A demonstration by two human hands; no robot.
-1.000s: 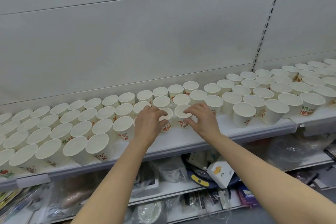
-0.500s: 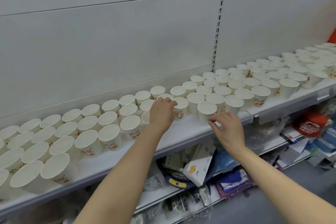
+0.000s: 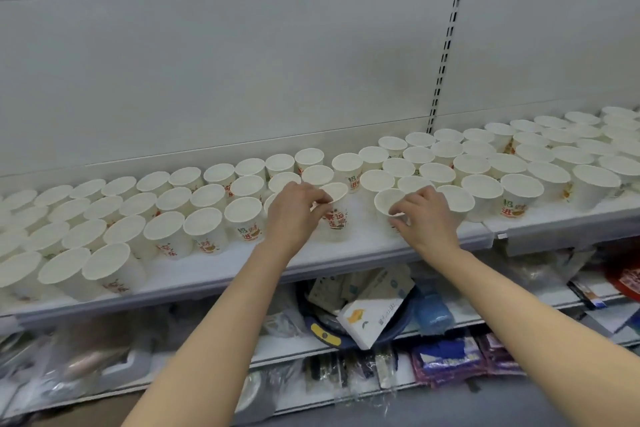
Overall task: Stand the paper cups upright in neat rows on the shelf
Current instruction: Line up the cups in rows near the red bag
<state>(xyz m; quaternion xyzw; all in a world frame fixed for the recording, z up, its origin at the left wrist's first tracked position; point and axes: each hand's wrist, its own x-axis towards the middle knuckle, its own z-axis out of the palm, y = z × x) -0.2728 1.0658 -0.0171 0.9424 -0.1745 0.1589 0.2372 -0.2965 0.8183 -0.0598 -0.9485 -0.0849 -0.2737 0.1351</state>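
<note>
Many white paper cups with red print stand upright in rows along the white shelf point(image 3: 346, 253). My left hand point(image 3: 294, 215) pinches the rim of one front cup point(image 3: 336, 215) near the shelf's middle. That cup stands a little apart from the rows behind it. My right hand point(image 3: 426, 218) grips another front cup point(image 3: 388, 204) by its rim and near side. A bare stretch of shelf lies between these two cups.
Rows of cups point(image 3: 104, 218) fill the shelf to the left, and more cups point(image 3: 519, 163) fill it to the right. A grey back panel point(image 3: 242, 80) rises behind. The lower shelf point(image 3: 363, 319) holds packets, boxes and wrapped goods.
My right hand rose from the shelf's front edge and took hold of a front cup. My left hand shifted onto the rim of the cup beside it. The view swung slightly.
</note>
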